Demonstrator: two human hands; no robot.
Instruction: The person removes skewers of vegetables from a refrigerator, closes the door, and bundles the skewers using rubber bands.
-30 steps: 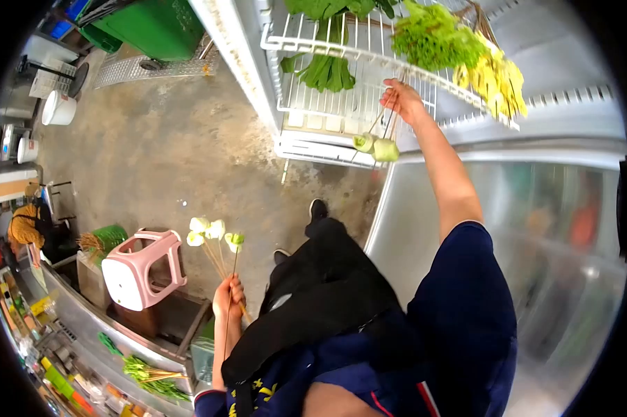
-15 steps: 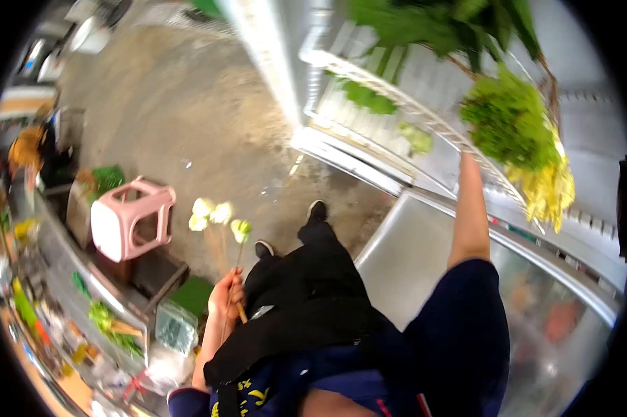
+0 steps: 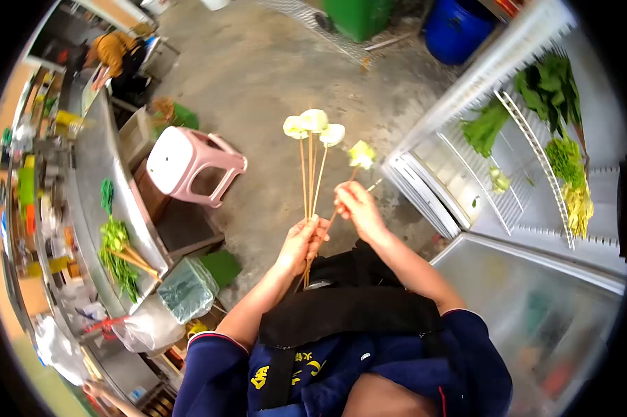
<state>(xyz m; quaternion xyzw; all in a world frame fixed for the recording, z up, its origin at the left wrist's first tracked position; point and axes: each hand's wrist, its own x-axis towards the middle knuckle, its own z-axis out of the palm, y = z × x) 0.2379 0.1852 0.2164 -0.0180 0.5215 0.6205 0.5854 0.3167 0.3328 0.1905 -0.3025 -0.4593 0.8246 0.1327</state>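
Note:
Several thin wooden skewers topped with pale green vegetable pieces stand upright in my left hand, whose fingers are wrapped round their lower parts. Close by on the right, my right hand pinches another skewer just under its yellow-green leafy piece. That skewer slants down toward my left hand. Inside the open refrigerator, one pale green piece lies on the lower wire rack. Curly lettuce, yellow leaves and dark green leaves are on the upper rack.
A pink and white stool is left of my hands. Beyond it runs a metal counter with leafy greens. A person sits at its far end. Green and blue bins stand ahead.
My right hand has come out of the refrigerator to beside my left hand and now grips a skewer. My left hand has risen with its bunch. The view has turned toward the right.

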